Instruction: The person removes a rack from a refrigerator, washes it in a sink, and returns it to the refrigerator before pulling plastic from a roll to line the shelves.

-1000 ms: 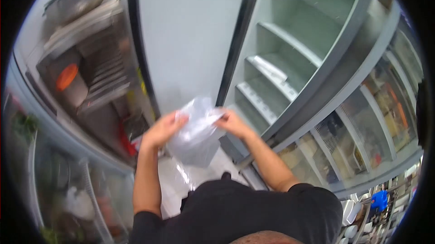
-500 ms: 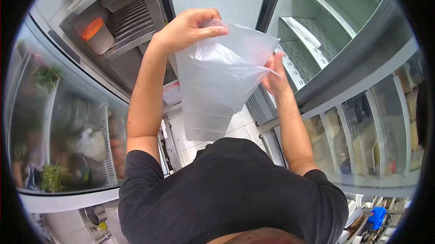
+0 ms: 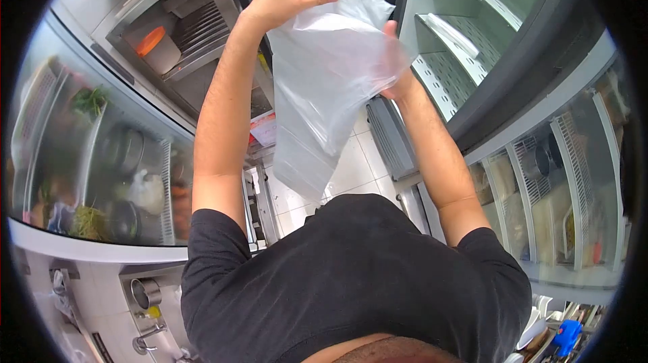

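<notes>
A large translucent plastic bag [image 3: 307, 86] hangs in front of my chest, its lower end narrowing above the tiled floor. My left hand [image 3: 290, 0] is closed on its upper edge, thumb and fingers pinching the film. At the bag's right side is my right hand [image 3: 397, 69], with the thumb pointing up and the palm turned toward the plastic. Its fingers look stretched out, partly covered by the film and a little blurred. The bag's upper part is creased and folded between both hands.
An open cabinet with perforated shelves [image 3: 445, 73] stands at the right. Glass-doored fridges [image 3: 128, 160] with food flank me on both sides. At the upper left a container with an orange rim [image 3: 158, 49] sits on a metal shelf. White floor tiles [image 3: 358, 160] show below.
Both hands and the bag have moved upward in view. My right hand has shifted left against the bag, whose mouth looks less spread and whose lower end has swung right.
</notes>
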The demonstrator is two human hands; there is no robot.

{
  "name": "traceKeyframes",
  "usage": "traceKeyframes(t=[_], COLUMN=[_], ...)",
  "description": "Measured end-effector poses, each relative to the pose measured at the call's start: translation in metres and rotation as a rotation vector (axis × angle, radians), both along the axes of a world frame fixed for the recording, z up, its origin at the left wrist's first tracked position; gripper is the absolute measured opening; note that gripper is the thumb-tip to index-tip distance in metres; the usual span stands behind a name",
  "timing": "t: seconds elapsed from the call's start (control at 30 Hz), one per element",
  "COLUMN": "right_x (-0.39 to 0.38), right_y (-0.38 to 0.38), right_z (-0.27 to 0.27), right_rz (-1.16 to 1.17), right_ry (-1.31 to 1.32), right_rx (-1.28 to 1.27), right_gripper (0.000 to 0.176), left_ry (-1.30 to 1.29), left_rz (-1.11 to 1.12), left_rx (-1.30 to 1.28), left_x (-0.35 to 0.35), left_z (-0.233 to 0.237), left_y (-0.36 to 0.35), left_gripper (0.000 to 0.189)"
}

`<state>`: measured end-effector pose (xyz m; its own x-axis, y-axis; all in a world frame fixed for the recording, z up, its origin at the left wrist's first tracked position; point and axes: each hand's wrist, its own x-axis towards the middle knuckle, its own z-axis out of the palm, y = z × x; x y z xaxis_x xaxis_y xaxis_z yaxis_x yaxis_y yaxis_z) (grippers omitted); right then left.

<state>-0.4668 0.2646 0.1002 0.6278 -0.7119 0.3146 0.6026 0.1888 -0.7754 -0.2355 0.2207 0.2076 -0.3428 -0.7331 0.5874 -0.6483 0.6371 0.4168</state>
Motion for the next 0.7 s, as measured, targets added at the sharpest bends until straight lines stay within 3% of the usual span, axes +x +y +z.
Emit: traceKeyframes(t=[0.1, 0.17, 0.2, 0.23, 0.27, 0.3, 0.33, 0.4, 0.47, 0.6, 0.7], right_x=[0.008, 0.012, 0.013, 0.014, 0.018, 0.019, 0.016, 0.01, 0.006, -0.028, -0.074], right_y=[-0.023, -0.047, -0.056, -0.059, -0.05, -0.045, -0.046, -0.048, -0.057, -0.051, -0.078], right_z=[-0.012, -0.017, -0.017, -0.012, 0.004, 0.018, 0.028, 0.039, 0.041, 0.071, 0.09], right_rz=[-0.197, -0.441, -0.51, -0.58, -0.587, -0.588, -0.632, -0.706, -0.756, -0.751, -0.675], right_ry=[0.165, 0.28, 0.233, 0.189, 0.049, -0.093, -0.079, -0.032, 0.033, 0.137, 0.075], right_rx=[-0.015, -0.51, -0.53, -0.551, -0.34, -0.129, -0.088, 0.002, -0.063, -0.166, -0.139], right_gripper=[0.052, 0.042, 0.041, 0.039, 0.041, 0.043, 0.043, 0.045, 0.047, 0.046, 0.045], left_ry=[0.029, -0.024, -0.055, 0.079, 0.212, 0.196, 0.18, 0.206, 0.302, 0.682, 0.73], left_rz=[0.037, 0.218, 0.302, 0.302, 0.295, 0.225, 0.156, 0.316, 0.414, 0.314, 0.209], left_rx=[-0.021, -0.553, -0.825, -0.807, -0.785, -0.714, -0.642, -0.577, -0.434, 0.002, -0.044], left_x=[-0.013, -0.008, -0.008, -0.013, -0.019, -0.034, -0.055, -0.094, -0.093, -0.011, 0.04], left_z=[-0.003, -0.002, 0.0, -0.01, -0.027, -0.046, -0.063, -0.092, -0.113, -0.111, -0.072], left_y=[0.012, 0.026, 0.033, 0.05, 0.074, 0.102, 0.12, 0.129, 0.127, 0.089, 0.078], left_gripper=[0.047, 0.059, 0.066, 0.071, 0.077, 0.079, 0.081, 0.07, 0.056, 0.019, 0.021])
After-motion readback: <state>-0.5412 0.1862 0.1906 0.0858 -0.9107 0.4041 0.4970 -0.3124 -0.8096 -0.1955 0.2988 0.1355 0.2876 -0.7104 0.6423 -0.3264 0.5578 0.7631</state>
